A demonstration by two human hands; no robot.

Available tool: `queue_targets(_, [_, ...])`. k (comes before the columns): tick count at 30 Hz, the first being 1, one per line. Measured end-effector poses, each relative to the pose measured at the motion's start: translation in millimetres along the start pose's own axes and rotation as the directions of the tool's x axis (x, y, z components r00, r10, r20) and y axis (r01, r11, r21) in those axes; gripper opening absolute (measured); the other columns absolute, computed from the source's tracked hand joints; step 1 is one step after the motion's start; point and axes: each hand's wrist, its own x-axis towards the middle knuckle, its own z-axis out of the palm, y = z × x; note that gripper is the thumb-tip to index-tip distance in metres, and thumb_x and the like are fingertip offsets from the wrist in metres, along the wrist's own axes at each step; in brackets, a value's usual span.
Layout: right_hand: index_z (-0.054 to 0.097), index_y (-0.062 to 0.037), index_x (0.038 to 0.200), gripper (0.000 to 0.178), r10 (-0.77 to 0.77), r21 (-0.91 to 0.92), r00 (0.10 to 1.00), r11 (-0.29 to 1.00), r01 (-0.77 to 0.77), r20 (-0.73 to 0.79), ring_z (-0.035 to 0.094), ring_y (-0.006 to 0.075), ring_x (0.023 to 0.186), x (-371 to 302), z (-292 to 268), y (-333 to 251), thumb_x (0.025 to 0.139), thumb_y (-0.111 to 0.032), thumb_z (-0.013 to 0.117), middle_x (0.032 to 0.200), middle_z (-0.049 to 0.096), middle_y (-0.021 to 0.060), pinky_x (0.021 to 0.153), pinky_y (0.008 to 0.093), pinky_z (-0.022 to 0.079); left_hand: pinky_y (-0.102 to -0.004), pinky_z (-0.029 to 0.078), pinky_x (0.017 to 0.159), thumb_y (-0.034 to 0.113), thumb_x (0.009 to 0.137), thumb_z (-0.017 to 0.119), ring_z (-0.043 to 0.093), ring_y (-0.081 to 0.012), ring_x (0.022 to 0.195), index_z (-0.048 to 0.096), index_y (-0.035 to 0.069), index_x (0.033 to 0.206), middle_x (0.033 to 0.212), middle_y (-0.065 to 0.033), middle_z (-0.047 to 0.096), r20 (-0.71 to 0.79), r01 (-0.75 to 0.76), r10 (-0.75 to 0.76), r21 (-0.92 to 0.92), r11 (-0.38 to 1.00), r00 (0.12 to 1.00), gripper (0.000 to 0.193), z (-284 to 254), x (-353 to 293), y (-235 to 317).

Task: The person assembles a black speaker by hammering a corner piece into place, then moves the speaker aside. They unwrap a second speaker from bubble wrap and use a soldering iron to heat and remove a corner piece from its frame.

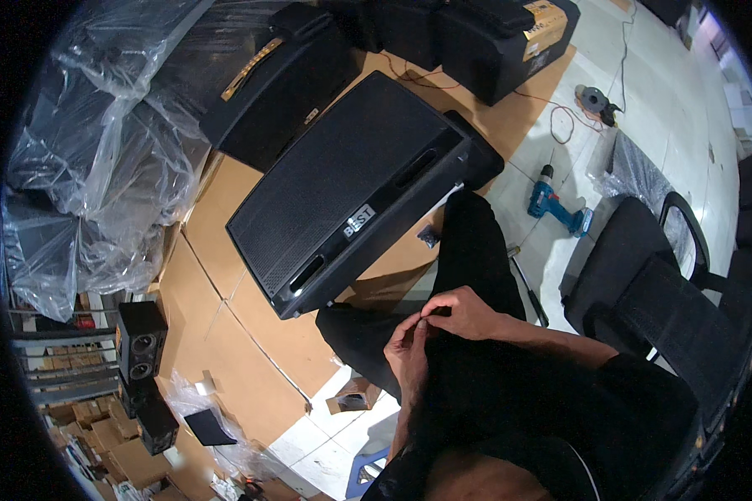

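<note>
Black mesh is covering the upper face of a big speaker cabinet (326, 184), which is lying on brown cardboard sheeting (297, 351) in front of the person (543, 401) and off toward the left. Its long axis is running slantwise, from near left to far right, and one long side, the one by the silver plate (359, 220), is facing the hands. Both hands are hovering apart from it, close to the person's body: the left hand (406, 355) is pointing its fingers forward, the right hand (466, 314) is reaching across from the right, and their fingertips are meeting. How tightly they are closing, and whether on something tiny, I cannot tell from where I'm standing. Neither hand is looking clearly nearer; the cabinet's side is running past both about equally. Beyond the fingertips, a small dark packet (429, 236) is lying between the cabinet and the right leg (476, 250). Farther right, a blue cordless drill (550, 203) is lying near a black chair (622, 242), its bit pointing away from the person.
</note>
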Motion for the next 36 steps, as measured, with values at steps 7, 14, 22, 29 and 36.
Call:
queue_targets(7, [0.069,-0.0003,0.100,0.023,0.027,0.087,0.999,0.996,-0.026,-0.016,0.069,0.0253,0.084,-15.7,-13.6,14.0,0.085,-0.017,0.065,0.093,0.070,0.0139,0.078,0.0342,0.053,-0.0278,0.054,0.070,0.004,0.089,0.064,0.064,-0.0149,0.074,0.066,-0.003,0.100,0.086,-0.0098,0.067,0.072,0.153,-0.148,-0.076,0.985,0.986,0.014,-4.5,9.3,-17.9])
queue_targets(14, [0.068,0.0011,0.095,0.022,0.347,0.044,0.595,0.885,-0.463,-0.725,0.067,0.0305,0.078,-42.6,-81.8,155.0,0.083,-0.017,0.065,0.085,0.068,0.0193,0.068,0.0369,0.052,-0.0334,0.055,0.069,0.008,0.091,0.061,0.063,-0.0188,0.072,0.062,-0.003,0.100,0.082,-0.0097,0.065,-0.061,0.128,-0.152,-0.291,0.948,0.987,0.014,-4.8,10.7,-21.9])
queue_targets(22, [0.055,-0.0023,0.086,0.031,0.035,-0.815,0.944,0.495,-0.301,-0.328,0.055,0.0417,0.081,-222.7,-60.4,452.6,0.079,-0.028,0.070,0.080,0.056,0.0198,0.068,0.0461,0.045,-0.0335,0.053,0.076,0.017,0.090,0.066,0.062,-0.0174,0.076,0.064,-0.003,0.101,0.089,-0.0066,0.063,-0.262,-0.033,-0.021,-0.202,0.979,0.965,0.023,-48.4,46.9,-7.4])
queue_targets(29, [0.059,0.0001,0.095,0.042,0.374,-0.286,0.857,0.829,-0.481,-0.355,0.058,0.0356,0.088,-198.9,-26.1,442.9,0.092,-0.038,0.042,0.092,0.062,0.0176,0.076,0.0458,0.044,-0.0261,0.049,0.068,0.013,0.091,0.062,0.059,-0.0113,0.068,0.067,-0.004,0.097,0.073,-0.0046,0.063,-0.499,-0.238,0.303,0.190,0.952,0.812,0.019,-141.9,128.4,81.0])
queue_targets(36, [0.060,-0.0022,0.082,0.016,0.503,-0.209,0.787,0.779,-0.592,-0.356,0.059,0.0279,0.073,-186.8,-46.9,338.5,0.077,-0.017,0.063,0.077,0.063,0.0097,0.063,0.0435,0.046,-0.0270,0.046,0.055,0.013,0.088,0.062,0.057,-0.0122,0.060,0.068,-0.004,0.093,0.069,-0.0042,0.062,-0.440,-0.302,0.381,0.240,0.923,0.813,0.018,-238.6,297.4,103.5])
